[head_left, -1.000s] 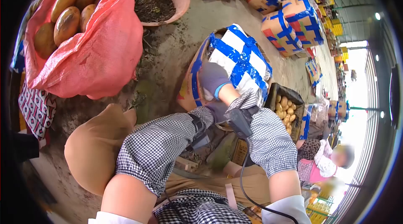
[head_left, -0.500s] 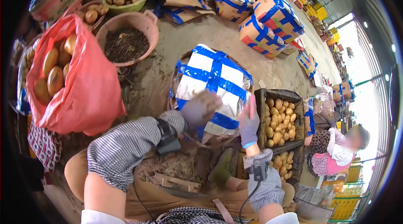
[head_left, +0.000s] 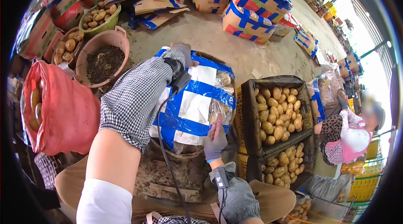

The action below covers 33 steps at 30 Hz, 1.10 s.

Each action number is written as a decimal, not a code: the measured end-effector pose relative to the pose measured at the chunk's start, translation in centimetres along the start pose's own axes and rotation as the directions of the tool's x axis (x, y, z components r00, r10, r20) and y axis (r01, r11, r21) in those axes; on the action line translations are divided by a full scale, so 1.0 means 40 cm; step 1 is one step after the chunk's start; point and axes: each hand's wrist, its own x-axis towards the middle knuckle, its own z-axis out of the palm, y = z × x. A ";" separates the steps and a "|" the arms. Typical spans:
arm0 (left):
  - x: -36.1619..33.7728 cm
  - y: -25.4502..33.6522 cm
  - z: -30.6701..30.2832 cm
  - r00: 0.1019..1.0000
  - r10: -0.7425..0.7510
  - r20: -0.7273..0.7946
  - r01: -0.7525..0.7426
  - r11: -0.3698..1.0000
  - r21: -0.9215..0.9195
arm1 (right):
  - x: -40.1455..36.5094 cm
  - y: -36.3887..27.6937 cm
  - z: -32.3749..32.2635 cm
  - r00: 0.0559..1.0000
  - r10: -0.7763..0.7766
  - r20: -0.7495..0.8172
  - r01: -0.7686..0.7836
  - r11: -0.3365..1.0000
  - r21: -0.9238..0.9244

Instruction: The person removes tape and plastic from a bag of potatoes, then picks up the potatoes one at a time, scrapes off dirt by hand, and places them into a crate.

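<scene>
A round basket-like package (head_left: 195, 108) stands before me, topped with white sheets and crossed by blue tape. Clear plastic shows potatoes along its right side. My gloved left hand (head_left: 181, 52) reaches over to the far edge of the package and touches it there; most of its fingers are hidden. Near the right front rim, my gloved right hand (head_left: 215, 143) is closed around a slim pink object (head_left: 218, 124), whose kind I cannot make out. A cable runs down from the black device (head_left: 181, 82) on my left wrist, across the package's left side.
Dark-lined crates of potatoes (head_left: 245, 119) stand at right. At left are a red sack (head_left: 69, 110), a pink tub of soil-like debris (head_left: 119, 43) and a green basin of potatoes (head_left: 111, 20). Taped boxes (head_left: 247, 26) sit behind. A co-worker (head_left: 348, 135) sits far right.
My left hand has moved from the top of the package to its far edge. My right hand has come down to the right front rim. The view has shifted, too.
</scene>
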 end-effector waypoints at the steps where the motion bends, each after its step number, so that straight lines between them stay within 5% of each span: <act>1: 0.004 0.001 0.011 1.000 0.006 0.018 -0.007 1.000 0.024 | 0.000 0.001 -0.003 1.000 0.007 -0.011 -0.006 1.000 0.007; 3: -0.019 -0.003 0.076 0.973 -0.017 -0.230 0.021 1.000 0.017 | -0.001 -0.003 -0.004 0.999 -0.009 -0.032 0.010 1.000 0.029; 6: -0.009 -0.037 0.039 0.999 -0.005 -0.054 -0.005 0.984 -0.177 | -0.010 -0.006 -0.014 0.988 0.094 0.126 -0.101 0.993 0.055; 10: 0.012 -0.051 0.058 0.999 -0.010 -0.042 -0.002 0.961 -0.275 | -0.006 0.009 0.028 0.991 -0.049 -0.126 0.050 0.999 0.000; 12: -0.012 -0.079 0.052 0.997 -0.070 -0.029 0.040 0.811 -0.583 | -0.005 0.015 0.035 0.994 -0.018 -0.108 0.020 1.000 0.012; 15: -0.065 -0.101 0.100 0.990 0.008 -0.140 -0.065 0.911 -0.408 | -0.017 0.018 0.048 0.994 0.013 -0.113 -0.010 0.999 0.034; 17: -0.124 -0.064 0.118 0.977 -0.125 -0.176 0.048 0.922 -0.385 | -0.019 0.021 0.053 0.992 0.122 -0.024 -0.120 0.991 0.055; 23: -0.228 -0.023 0.168 0.937 -0.235 -0.258 0.018 0.772 -0.636 | -0.014 0.033 0.070 0.986 0.096 -0.138 -0.090 0.995 0.046; 26: -0.277 -0.025 0.223 0.859 -0.137 -0.493 -0.189 0.810 -0.555 | 0.003 0.013 0.021 0.934 0.276 0.226 -0.301 0.950 0.087; 29: -0.286 -0.054 0.217 0.812 -0.048 -0.582 -0.273 0.850 -0.451 | 0.047 0.010 0.019 0.996 0.079 0.031 -0.084 0.976 0.199; 31: -0.265 -0.040 0.247 0.731 -0.069 -0.679 -0.272 0.882 -0.384 | 0.124 0.057 0.027 0.992 -0.027 0.120 0.000 0.975 0.220; 32: -0.269 -0.035 0.243 0.739 -0.080 -0.669 -0.263 0.880 -0.395 | 0.209 -0.009 0.014 0.867 0.256 0.427 -0.464 0.729 0.503; 33: -0.267 -0.036 0.241 0.746 -0.083 -0.661 -0.257 0.879 -0.401 | 0.283 -0.030 0.040 0.861 0.167 0.481 -0.434 0.734 0.522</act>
